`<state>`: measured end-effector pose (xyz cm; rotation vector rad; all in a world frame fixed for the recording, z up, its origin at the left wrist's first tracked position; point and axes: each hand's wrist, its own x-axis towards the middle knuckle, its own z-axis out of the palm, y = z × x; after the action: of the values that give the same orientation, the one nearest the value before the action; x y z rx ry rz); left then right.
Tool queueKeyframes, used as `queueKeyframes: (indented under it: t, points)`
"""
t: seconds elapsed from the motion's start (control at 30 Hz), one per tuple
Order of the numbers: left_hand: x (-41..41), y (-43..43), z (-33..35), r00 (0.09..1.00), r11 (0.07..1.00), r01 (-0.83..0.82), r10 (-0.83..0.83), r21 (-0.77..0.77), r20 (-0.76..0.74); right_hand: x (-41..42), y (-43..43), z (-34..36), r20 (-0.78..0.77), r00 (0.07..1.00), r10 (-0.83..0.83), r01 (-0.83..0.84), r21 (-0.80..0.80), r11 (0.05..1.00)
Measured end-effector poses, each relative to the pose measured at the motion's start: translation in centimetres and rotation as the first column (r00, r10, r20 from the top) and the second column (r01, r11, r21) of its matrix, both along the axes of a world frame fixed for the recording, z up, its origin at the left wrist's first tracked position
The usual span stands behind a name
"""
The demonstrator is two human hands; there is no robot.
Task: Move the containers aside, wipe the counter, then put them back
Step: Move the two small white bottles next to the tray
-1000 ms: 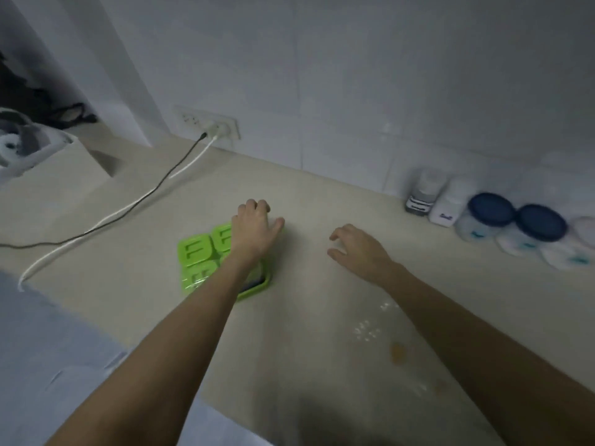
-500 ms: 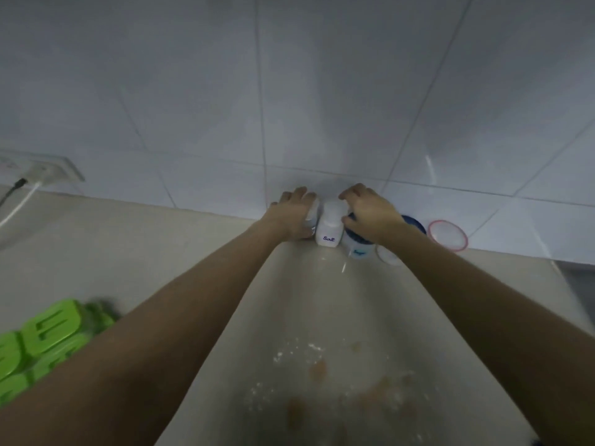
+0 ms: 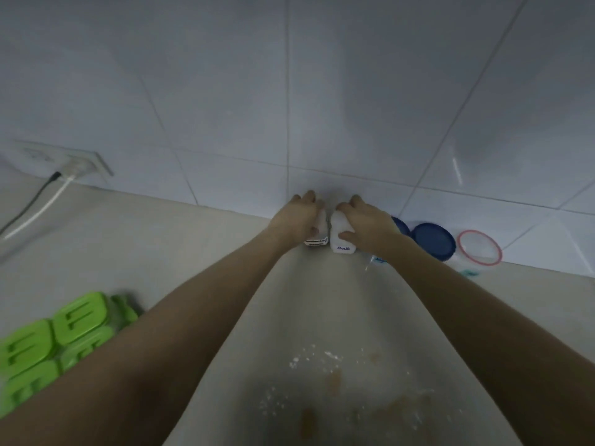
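Observation:
Two small white shakers stand against the tiled wall at the back of the beige counter (image 3: pixel 193 252). My left hand (image 3: pixel 297 220) is closed around the left shaker (image 3: pixel 317 240), which has a dark label. My right hand (image 3: pixel 363 222) grips the salt shaker (image 3: pixel 341 243), labelled "Salt". To their right a blue-lidded jar (image 3: pixel 433 241) stands beside a clear tub with a red rim (image 3: pixel 479 247); another blue-lidded jar (image 3: pixel 401 225) is mostly hidden behind my right wrist. White powder and brown stains (image 3: pixel 338 381) lie on the counter between my forearms.
A green multi-lid container (image 3: pixel 54 342) sits at the left near my left forearm. A wall socket (image 3: pixel 74 160) at the far left has a black and a white cable running off leftward along the counter.
My hands left the green container and reached the shakers at the wall. Over the last half second my right hand shifted from the blue-lidded jar onto the salt shaker.

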<state>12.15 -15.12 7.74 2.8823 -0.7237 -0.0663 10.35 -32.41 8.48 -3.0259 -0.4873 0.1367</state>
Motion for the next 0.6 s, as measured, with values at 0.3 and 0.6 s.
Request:
queueKeyframes:
  t: [0.3, 0.6]
  points:
    - [-7.1, 12.6, 1.3, 0.965, 0.950, -0.261, 0.260, -0.169, -0.030, -4.3, 10.7, 1.4, -0.012, 1.000, 0.027, -0.024, 0.222, 0.975]
    - [-14.5, 23.7, 1.5, 0.884, 0.876, -0.466, 0.464, -0.126, -0.048, -6.7, 23.4, 0.6, -0.078, 0.959, 0.273, -0.235, 0.319, 0.918]
